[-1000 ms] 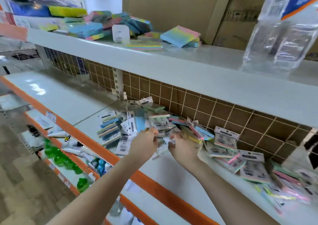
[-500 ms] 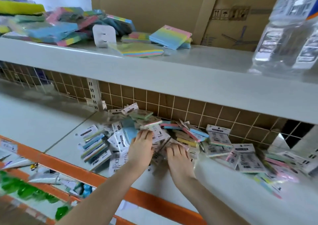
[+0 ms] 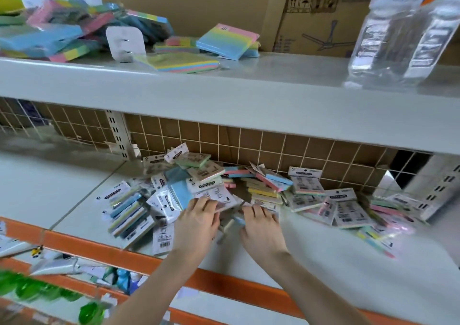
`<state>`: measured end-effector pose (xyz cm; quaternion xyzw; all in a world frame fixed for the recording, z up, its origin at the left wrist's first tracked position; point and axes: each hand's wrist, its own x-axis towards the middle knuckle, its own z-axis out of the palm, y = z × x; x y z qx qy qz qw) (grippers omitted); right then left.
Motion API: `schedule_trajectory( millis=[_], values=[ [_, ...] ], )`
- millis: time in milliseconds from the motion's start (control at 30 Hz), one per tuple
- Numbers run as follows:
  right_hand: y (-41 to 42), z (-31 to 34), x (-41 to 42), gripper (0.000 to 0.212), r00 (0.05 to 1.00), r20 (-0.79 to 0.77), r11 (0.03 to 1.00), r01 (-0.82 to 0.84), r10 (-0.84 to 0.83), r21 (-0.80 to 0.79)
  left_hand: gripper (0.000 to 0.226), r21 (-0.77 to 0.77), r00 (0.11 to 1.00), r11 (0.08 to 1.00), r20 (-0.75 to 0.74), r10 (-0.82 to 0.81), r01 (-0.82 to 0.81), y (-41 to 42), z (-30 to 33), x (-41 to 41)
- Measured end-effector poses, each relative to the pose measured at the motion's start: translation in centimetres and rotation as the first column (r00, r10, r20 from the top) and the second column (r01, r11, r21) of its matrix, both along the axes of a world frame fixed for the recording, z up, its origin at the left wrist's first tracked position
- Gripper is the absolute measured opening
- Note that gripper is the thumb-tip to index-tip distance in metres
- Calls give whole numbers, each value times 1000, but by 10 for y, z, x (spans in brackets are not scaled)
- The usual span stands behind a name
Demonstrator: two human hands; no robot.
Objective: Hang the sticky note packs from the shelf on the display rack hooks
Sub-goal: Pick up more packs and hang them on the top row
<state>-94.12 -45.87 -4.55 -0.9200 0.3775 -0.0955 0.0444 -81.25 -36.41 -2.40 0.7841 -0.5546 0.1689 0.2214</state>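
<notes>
— What is seen on the middle shelf point(image 3: 62, 187)?
— Sticky note packs point(image 3: 306, 190) are heaped against the wire grid back.

— And the hands?
— The left hand point(image 3: 196, 222) is laid on a pack point(image 3: 214, 196), fingers bent over its edge. The right hand point(image 3: 261, 227) is pressed palm-down beside it; whether anything is gripped cannot be told.
</notes>
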Motion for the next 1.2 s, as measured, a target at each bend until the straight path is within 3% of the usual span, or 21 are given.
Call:
schedule_trajectory(
  millis=[100,167,233,267,333,400,433,533,700,833,1067,1133,1200],
  values=[
    [-11,15,-18,26,939,261,925,121,-225,361,11,-184,1000,983,-22,-4,0,8,8,1],
    [-22,23,-35,15,808,399,735,60,-433,675,3,-237,993,971,-121,6,-35,8,15,-4],
    [-30,26,-56,15,643,421,483,-91,-640,871,14,-260,908,958,-419,4,-124,3,23,-15],
    [-33,26,-66,17,568,402,373,-173,-718,911,19,-267,806,949,-591,-21,-171,-1,25,-21],
    [-36,25,-88,20,439,365,237,-319,-821,917,19,-274,463,925,-877,-128,-262,-13,31,-34],
    [-37,24,-110,20,372,321,171,-382,-871,908,12,-268,107,910,-963,-246,-316,-24,36,-51],
    [-37,24,-121,22,338,290,139,-408,-895,902,9,-272,-1,908,-958,-288,-318,-29,38,-62],
    [-36,26,-153,35,243,245,107,-470,-939,876,23,-301,-199,916,-912,-357,-266,-42,38,-96],
    [-34,36,-200,48,175,270,144,-520,-947,842,45,-276,-441,947,-839,-320,-163,-59,31,-148],
    [-33,41,-234,49,93,306,223,-490,-948,842,32,-260,-478,966,-848,-227,3,-66,30,-197],
    [-35,50,-292,55,100,380,322,-363,-919,874,19,-250,-343,931,-927,-151,266,-73,33,-255],
    [-35,52,-312,55,128,424,372,-303,-896,877,14,-211,-246,919,-960,-131,333,-77,37,-263],
    [-33,54,-330,52,173,472,422,-262,-864,868,21,-153,-72,895,-988,-136,419,-82,42,-271]
  ],
)
